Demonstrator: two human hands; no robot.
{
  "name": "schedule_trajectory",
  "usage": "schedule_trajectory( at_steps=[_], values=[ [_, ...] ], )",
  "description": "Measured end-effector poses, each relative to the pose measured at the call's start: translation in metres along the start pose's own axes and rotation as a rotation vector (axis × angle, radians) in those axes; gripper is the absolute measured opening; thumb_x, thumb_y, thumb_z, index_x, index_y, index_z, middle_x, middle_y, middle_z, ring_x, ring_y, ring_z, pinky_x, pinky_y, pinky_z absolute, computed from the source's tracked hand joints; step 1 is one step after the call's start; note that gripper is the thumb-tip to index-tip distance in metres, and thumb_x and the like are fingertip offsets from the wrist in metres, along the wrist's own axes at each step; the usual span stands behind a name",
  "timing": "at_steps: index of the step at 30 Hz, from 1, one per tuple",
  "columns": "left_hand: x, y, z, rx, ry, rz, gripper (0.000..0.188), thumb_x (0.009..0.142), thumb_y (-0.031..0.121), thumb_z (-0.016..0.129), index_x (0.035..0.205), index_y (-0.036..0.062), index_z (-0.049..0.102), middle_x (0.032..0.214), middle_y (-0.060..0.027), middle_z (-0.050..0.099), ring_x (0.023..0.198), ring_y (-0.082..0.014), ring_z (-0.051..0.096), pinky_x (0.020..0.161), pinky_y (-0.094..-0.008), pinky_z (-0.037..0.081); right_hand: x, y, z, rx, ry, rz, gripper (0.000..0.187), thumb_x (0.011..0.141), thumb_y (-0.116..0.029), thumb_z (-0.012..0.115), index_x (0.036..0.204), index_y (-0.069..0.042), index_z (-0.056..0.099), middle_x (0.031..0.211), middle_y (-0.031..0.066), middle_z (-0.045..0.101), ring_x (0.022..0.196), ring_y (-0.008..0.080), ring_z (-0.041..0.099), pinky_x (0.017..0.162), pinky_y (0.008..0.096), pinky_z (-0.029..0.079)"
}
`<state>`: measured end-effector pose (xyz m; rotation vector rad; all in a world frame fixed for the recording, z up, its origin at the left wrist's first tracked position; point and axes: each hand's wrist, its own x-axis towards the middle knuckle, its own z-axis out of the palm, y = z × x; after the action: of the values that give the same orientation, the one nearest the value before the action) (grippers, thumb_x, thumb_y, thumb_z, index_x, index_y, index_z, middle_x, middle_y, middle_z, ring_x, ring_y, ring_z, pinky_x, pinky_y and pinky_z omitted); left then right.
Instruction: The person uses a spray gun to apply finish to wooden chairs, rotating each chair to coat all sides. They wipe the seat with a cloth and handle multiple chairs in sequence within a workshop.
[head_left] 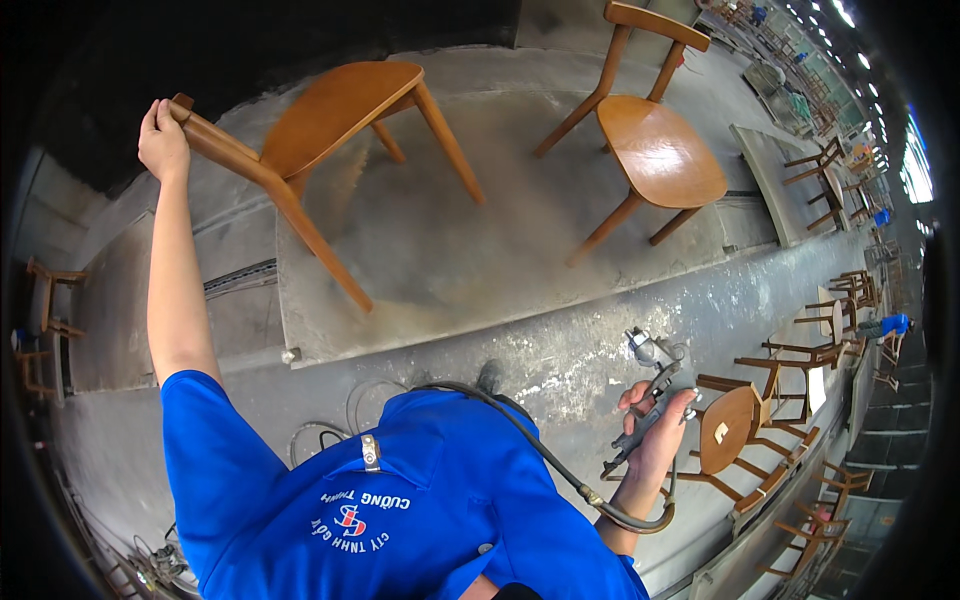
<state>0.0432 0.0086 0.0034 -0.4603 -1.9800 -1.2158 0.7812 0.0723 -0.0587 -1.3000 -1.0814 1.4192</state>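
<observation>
My left hand (163, 145) reaches out to the far left, its fingers closed round the backrest end of a brown wooden chair (335, 115). That chair stands tilted in view on a grey metal platform (430, 260), its smooth seat facing up. My right hand (658, 440) holds a metal spray gun (655, 352) at the lower right, apart from any chair. A dark hose (540, 455) runs from the gun's lower end across my front. Farther right on the platform is a second wooden chair (660, 150) with a glossy seat.
Several wooden chairs stand along the right, the nearest with a pale patch on its seat (728, 430). A person in blue (893, 325) is among them. More chair frames (50, 300) are at the far left. Loose hoses (355, 405) lie on the worn floor near me.
</observation>
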Motion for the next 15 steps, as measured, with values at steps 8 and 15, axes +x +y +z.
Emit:
schedule_trajectory(
  at_steps=[8, 15],
  values=[
    [0.000, 0.013, -0.005, -0.005, -0.005, 0.009, 0.037, 0.096, 0.040, 0.060, 0.114, 0.0097, 0.072, 0.109, -0.0128, 0.074, 0.103, -0.0286, 0.070, 0.091, -0.0386, 0.052, 0.021, -0.028, 0.018, 0.015, -0.146, -0.134, 0.078, 0.090, -0.076, 0.043, 0.103, 0.000, 0.055, 0.081, 0.0084, 0.062, 0.073, 0.0192, 0.065, 0.044, 0.0231, 0.037],
    [0.001, 0.013, -0.002, 0.074, -0.022, 0.023, 0.035, 0.096, 0.040, 0.060, 0.111, 0.0107, 0.071, 0.106, -0.0125, 0.074, 0.101, -0.0301, 0.070, 0.089, -0.0387, 0.053, 0.043, -0.033, 0.016, 0.077, -0.151, -0.101, 0.069, 0.096, -0.068, 0.044, 0.104, 0.000, 0.055, 0.082, 0.0087, 0.063, 0.071, 0.0166, 0.065, 0.045, 0.0220, 0.038]
  ],
)
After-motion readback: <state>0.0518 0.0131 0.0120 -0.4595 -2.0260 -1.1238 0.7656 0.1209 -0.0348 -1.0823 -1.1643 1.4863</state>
